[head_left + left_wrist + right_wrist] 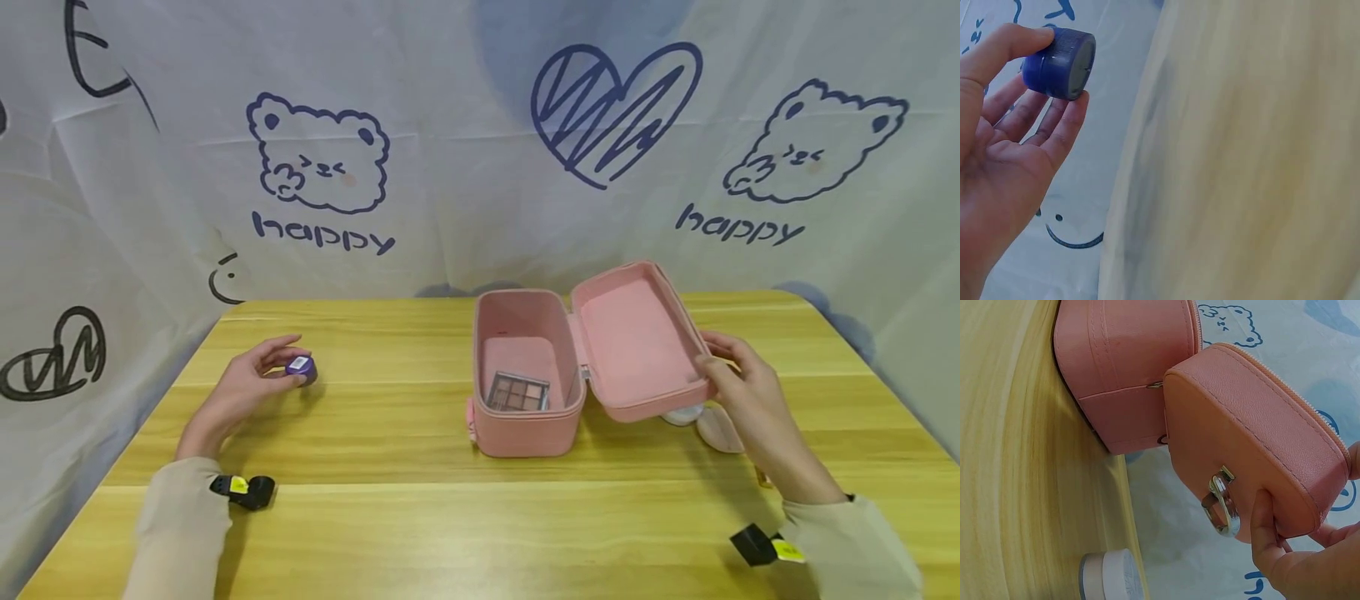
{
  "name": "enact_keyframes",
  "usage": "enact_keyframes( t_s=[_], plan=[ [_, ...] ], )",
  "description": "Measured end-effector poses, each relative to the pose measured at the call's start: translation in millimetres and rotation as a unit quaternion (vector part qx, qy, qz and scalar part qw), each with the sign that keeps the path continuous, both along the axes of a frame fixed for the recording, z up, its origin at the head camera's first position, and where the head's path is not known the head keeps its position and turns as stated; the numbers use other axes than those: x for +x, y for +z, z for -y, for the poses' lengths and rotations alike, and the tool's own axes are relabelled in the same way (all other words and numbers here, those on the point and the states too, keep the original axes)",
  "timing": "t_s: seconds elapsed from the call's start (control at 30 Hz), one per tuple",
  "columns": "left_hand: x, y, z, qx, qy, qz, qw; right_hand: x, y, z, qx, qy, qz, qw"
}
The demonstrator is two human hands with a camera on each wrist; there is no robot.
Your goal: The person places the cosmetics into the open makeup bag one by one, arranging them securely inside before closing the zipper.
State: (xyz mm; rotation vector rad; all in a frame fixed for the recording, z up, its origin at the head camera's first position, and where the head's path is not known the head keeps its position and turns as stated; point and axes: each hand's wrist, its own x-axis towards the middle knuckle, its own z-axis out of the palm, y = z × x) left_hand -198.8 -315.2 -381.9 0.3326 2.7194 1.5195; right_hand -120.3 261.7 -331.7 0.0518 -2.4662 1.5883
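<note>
On the tabletop (480,533), right of centre, an open pink case (528,435) points its mouth upward, long axis running away from the viewer (a palette (517,392) lies inside), its lid (633,333) swung right and gripped at the edge by the right hand (744,383). Farther left, the left hand (255,372) pinches a squat purple jar (309,373), labelled end tipped up, between thumb and fingers. Behind hangs a bear-printed cloth (450,167).

The long sleeves (178,533) are plain beige; 2 blocky black wrist cameras (260,493), 1 per arm, carry bright yellow labels (238,485).
</note>
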Motion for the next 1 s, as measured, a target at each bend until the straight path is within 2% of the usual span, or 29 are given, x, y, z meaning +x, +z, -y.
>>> enact_keyframes(
  t_s=[0.23,0.47,0.6,0.87,1.0],
  plan=[
    [-2.1,6.7,-14,0.041,0.006,-0.015,0.9990,0.1,1.0,-1,-0.005,0.001,0.000,1.000],
    [-4.3,9.6,-23,0.095,0.017,0.001,0.9953,-0.4,0.5,-1,-0.004,-0.002,0.000,1.000],
    [-5.1,10.1,-28,0.124,0.014,0.001,0.9922,-0.5,-0.3,-1,-0.002,-0.003,-0.002,1.000],
    [-4.2,18.8,-39,0.124,0.003,0.013,0.9922,1.3,-0.4,0,-0.005,0.004,-0.001,1.000],
    [-3.1,26.3,-46,0.128,-0.008,0.004,0.9917,-0.3,0.5,0,-0.007,0.005,-0.003,1.000]
  ],
)
